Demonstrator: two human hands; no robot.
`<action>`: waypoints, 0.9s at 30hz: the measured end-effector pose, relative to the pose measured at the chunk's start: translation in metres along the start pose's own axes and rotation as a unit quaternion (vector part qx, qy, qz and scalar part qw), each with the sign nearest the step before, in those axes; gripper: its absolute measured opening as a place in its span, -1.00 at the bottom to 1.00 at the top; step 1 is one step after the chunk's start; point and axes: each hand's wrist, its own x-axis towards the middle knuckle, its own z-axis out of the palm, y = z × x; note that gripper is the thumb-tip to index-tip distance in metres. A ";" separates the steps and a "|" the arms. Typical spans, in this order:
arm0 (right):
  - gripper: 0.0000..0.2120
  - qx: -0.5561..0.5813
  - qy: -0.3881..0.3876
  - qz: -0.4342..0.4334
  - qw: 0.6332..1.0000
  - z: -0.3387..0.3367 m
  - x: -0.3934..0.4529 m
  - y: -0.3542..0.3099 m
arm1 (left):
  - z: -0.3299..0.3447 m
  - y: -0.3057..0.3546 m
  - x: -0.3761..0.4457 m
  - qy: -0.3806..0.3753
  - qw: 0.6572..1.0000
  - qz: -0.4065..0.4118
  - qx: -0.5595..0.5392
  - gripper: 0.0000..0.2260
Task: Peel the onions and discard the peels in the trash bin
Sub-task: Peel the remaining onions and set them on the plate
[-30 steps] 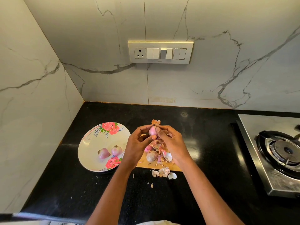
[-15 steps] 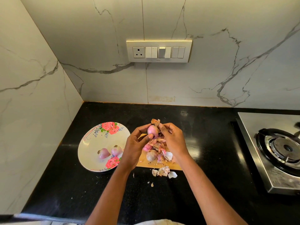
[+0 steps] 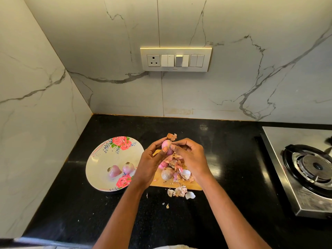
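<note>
My left hand [image 3: 150, 164] holds a small pink onion [image 3: 166, 145] between thumb and fingers above the wooden cutting board [image 3: 194, 186]. My right hand [image 3: 190, 157] pinches a dry brown peel [image 3: 172, 136] still attached at the onion's top. An unpeeled onion [image 3: 166, 173] lies on the board among a heap of loose peels [image 3: 179, 169]. Two peeled onions [image 3: 121, 169] sit on the floral plate [image 3: 102, 159] to the left. No trash bin is in view.
More peel scraps [image 3: 180, 192] lie on the black counter [image 3: 224, 159] in front of the board. A steel gas stove [image 3: 305, 168] stands at the right. Marble walls close off the back and left; a switch panel [image 3: 176, 59] is on the back wall.
The onion has been turned slightly in my left hand, and my right fingers have shifted onto the peel at its top. The plate and board have not moved.
</note>
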 end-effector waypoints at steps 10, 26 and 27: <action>-0.93 0.021 0.036 -0.031 0.999 0.002 -0.004 0.000 | 0.007 0.005 0.000 0.014 0.998 -0.023 -0.055 -0.66; -0.84 -0.001 0.020 0.000 1.000 -0.002 -0.003 0.008 | 0.005 0.002 0.003 0.014 0.997 -0.029 -0.065 -0.65; -0.87 -0.014 0.029 -0.007 0.999 -0.002 -0.003 0.009 | 0.005 0.001 0.002 0.016 0.998 -0.025 -0.063 -0.65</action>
